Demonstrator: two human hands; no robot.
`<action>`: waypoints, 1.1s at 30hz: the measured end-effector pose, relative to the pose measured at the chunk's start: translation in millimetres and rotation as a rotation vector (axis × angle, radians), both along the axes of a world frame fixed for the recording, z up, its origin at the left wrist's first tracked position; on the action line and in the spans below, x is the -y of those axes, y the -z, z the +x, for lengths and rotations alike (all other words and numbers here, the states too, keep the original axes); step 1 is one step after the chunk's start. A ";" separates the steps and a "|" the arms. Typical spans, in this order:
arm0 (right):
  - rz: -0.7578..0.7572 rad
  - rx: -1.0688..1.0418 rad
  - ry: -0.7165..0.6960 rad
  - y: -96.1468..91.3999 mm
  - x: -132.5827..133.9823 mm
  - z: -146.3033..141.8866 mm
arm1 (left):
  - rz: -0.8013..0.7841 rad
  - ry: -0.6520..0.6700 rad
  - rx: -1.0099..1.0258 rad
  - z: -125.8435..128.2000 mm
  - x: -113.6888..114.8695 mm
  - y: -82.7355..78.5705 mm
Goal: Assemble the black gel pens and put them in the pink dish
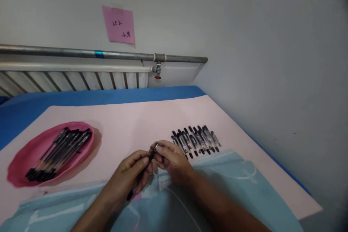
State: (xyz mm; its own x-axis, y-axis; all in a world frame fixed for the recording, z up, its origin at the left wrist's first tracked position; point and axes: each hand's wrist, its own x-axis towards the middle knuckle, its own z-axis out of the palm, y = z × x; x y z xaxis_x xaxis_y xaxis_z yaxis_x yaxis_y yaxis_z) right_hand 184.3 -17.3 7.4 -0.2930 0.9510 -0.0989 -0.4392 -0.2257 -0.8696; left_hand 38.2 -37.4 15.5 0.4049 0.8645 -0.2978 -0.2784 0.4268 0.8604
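Observation:
My left hand (132, 170) is closed around a black pen (151, 155), which slants up and to the right with its lower end sticking out below the palm. At the upper end, the thumb and fingers of my right hand (174, 161) pinch the pen's tip, where a small shiny metallic part shows. Both hands are close together over the front of the table. Just beyond my right hand lies a row of black-and-clear pens (195, 139), side by side on the pink surface.
A pink oval bowl (16, 168) at left holds a bundle of several pens (61, 152). A light-blue cloth (231, 181) covers the near side of the pink tabletop (122, 123). Behind are a radiator (108, 79), a metal pipe (67, 52) and a wall note (119, 25).

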 end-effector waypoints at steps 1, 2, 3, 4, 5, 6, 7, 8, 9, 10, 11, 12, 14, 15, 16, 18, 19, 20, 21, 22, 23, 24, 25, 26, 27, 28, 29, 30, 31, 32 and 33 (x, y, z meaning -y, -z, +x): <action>-0.006 -0.001 0.004 -0.7 -0.3 0.1 | -0.010 0.023 0.015 -0.5 -0.4 -0.9; -0.014 -0.006 0.015 -1.4 -0.5 0.2 | -0.019 0.039 0.026 -0.9 -0.7 -2.1; -0.025 -0.014 0.030 -2.1 -0.9 0.4 | -0.028 0.054 0.034 -1.1 -0.9 -3.4; -0.040 -0.022 0.046 -2.7 -1.3 0.7 | -0.039 0.069 0.040 -1.1 -1.0 -4.7; -0.056 -0.029 0.065 -3.2 -1.8 1.0 | -0.057 0.085 0.044 -1.1 -0.9 -6.1; -0.072 -0.034 0.087 -3.7 -2.3 1.3 | -0.077 0.100 0.048 -1.2 -0.8 -7.4; -0.086 -0.036 0.108 -4.1 -2.8 1.6 | -0.103 0.112 0.053 -1.4 -0.6 -8.5; -0.096 -0.033 0.130 -4.4 -3.4 1.8 | -0.134 0.120 0.061 -1.7 -0.5 -9.5; -0.103 -0.027 0.148 -4.6 -4.0 2.0 | -0.170 0.124 0.071 -2.0 -0.6 -10.1; -0.106 -0.017 0.163 -4.6 -4.7 2.1 | -0.212 0.121 0.085 -2.3 -0.9 -10.5; -0.108 -0.004 0.175 -4.6 -5.3 2.1 | -0.260 0.112 0.098 -2.6 -1.4 -10.6; -0.110 0.008 0.186 -4.5 -6.0 2.1 | -0.308 0.099 0.108 -2.7 -2.2 -10.5; -0.121 0.021 0.203 -4.2 -7.0 1.5 | -0.378 0.060 0.116 -2.4 -4.0 -10.1; -0.125 0.022 0.203 -4.0 -7.1 1.1 | -0.400 0.040 0.115 -2.0 -4.7 -10.0; -0.127 0.019 0.201 -3.8 -7.0 0.5 | -0.411 0.023 0.114 -1.6 -5.3 -10.0; -0.122 0.010 0.177 -3.3 -6.0 -1.0 | -0.408 0.008 0.109 -0.7 -5.4 -10.6; -0.115 0.005 0.161 -3.0 -5.3 -1.9 | -0.405 0.007 0.103 -0.4 -5.0 -11.2; -0.108 0.000 0.148 -2.6 -4.6 -2.7 | -0.401 0.006 0.094 -0.2 -4.4 -11.8; -0.102 -0.005 0.138 -2.1 -3.9 -3.4 | -0.394 0.005 0.083 0.0 -3.7 -12.4; -0.095 -0.008 0.130 -1.7 -3.5 -4.1 | -0.383 0.004 0.072 0.2 -3.0 -12.9; -0.088 -0.007 0.122 -1.1 -3.2 -4.6 | -0.369 0.004 0.060 0.5 -2.5 -13.1; -0.081 0.000 0.116 -0.6 -3.2 -4.9 | -0.351 0.004 0.047 0.9 -2.1 -13.0; -0.075 0.013 0.111 0.0 -3.4 -5.0 | -0.326 0.006 0.034 1.5 -2.0 -12.3; -0.070 0.031 0.109 0.6 -3.8 -4.9 | -0.297 0.008 0.019 2.3 -2.0 -11.2; -0.065 0.049 0.112 1.2 -4.1 -4.6 | -0.264 0.007 0.003 3.3 -2.2 -9.4; -0.059 0.069 0.116 1.7 -4.5 -4.3 | -0.228 -0.003 -0.013 4.4 -2.5 -7.2; -0.050 0.089 0.120 2.3 -4.7 -3.9 | -0.191 -0.022 -0.027 5.6 -2.7 -4.7; -0.037 0.109 0.120 2.8 -4.8 -3.4 | -0.156 -0.048 -0.036 6.7 -2.9 -2.1; -0.021 0.128 0.119 3.2 -4.7 -3.1 | -0.128 -0.076 -0.042 7.9 -3.0 0.4; -0.005 0.147 0.116 3.5 -4.6 -2.9 | -0.105 -0.102 -0.045 9.0 -2.9 2.4; 0.010 0.164 0.113 3.5 -4.4 -2.8 | -0.086 -0.125 -0.045 10.0 -2.7 3.9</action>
State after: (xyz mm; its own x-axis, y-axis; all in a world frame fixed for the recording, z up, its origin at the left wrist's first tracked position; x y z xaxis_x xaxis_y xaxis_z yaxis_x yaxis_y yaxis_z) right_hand 181.6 -12.9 3.8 -0.1655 0.9780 -0.1272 -0.3131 -0.1744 -0.9336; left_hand 48.1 -34.7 11.5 0.2805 0.8777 -0.3886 -0.2960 0.4642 0.8348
